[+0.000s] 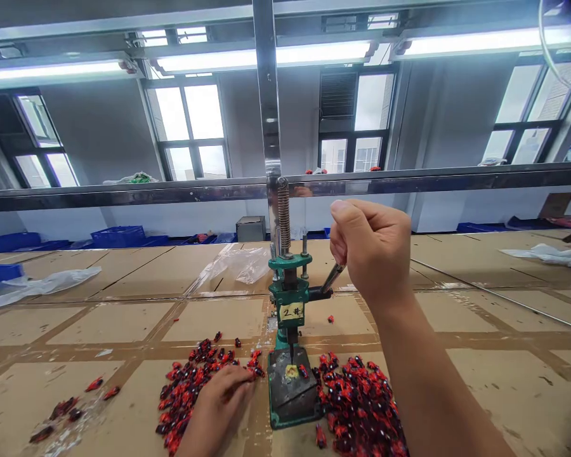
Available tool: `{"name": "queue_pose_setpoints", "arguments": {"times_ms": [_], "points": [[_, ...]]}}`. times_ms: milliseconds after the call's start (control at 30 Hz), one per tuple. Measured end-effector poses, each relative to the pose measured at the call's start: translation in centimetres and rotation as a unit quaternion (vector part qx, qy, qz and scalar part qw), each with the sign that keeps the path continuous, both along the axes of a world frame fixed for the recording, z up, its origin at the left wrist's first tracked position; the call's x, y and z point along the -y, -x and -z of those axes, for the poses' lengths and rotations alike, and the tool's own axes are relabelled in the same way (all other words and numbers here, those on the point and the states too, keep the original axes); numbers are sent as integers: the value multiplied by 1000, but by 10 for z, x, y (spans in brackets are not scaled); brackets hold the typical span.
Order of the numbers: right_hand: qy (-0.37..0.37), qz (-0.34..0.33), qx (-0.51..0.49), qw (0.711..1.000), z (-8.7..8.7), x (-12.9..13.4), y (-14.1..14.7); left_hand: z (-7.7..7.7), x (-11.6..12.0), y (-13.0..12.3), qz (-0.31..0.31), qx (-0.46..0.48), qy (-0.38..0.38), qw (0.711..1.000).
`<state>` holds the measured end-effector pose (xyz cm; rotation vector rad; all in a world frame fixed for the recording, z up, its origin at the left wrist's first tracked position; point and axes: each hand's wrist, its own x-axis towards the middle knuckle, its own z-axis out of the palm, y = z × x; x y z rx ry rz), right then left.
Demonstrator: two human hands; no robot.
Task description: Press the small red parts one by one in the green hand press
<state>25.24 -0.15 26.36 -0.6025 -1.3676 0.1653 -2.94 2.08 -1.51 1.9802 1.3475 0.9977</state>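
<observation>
A green hand press (290, 295) with a tall spring and a "2 #" label stands upright on the table. My right hand (374, 244) is closed around the top of its lever (332, 278), to the right of the press. My left hand (221, 400) is low, left of the press base (292, 397), its fingertips closed at a small red-and-black piece. It reaches over the left pile of red-and-black pieces (183, 387). Another piece (303, 370) lies on the base beside a yellowish spot under the punch. A larger pile of such pieces (361, 406) lies right of the base.
Brown cardboard and tape cover the table (124, 324). Several loose pieces (66, 406) lie far left. Clear plastic (252, 263) lies behind the press, and a thin metal rod (495, 292) runs across the right. A metal rail (195, 192) crosses behind.
</observation>
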Motion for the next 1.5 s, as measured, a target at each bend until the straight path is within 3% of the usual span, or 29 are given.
{"name": "queue_pose_setpoints", "arguments": {"times_ms": [133,267,333,433,500,600,833,1100,1333,1433,1500], "points": [[0,-1,-5,1000,-1,1,1,-7,-1,-27,-74,213,127,966],[-6,-8,-18,1000,0,-1,2,3,-6,-63,-55,313,196,928],[-3,-11,-16,1000,1,-2,2,14,-10,-77,-44,281,160,945],[-5,-19,-17,1000,2,-2,2,26,-15,-87,-63,104,42,992],[-6,-23,-18,1000,2,-1,2,29,-18,-90,-61,8,-36,997],[-7,-19,-18,1000,2,-1,2,29,-22,-92,-43,-39,-95,994],[-8,-14,-23,1000,2,-2,3,28,-29,-96,-36,-28,-44,998],[2,-24,-30,999,5,-1,3,26,-28,-101,-10,3,-40,999],[9,-27,-31,999,2,-3,2,34,-30,-102,-19,47,-59,997],[25,-10,-22,999,15,9,-2,36,-28,-102,-27,64,-63,996],[26,37,26,999,38,25,-2,33,-25,-103,-43,62,-60,995]]}}
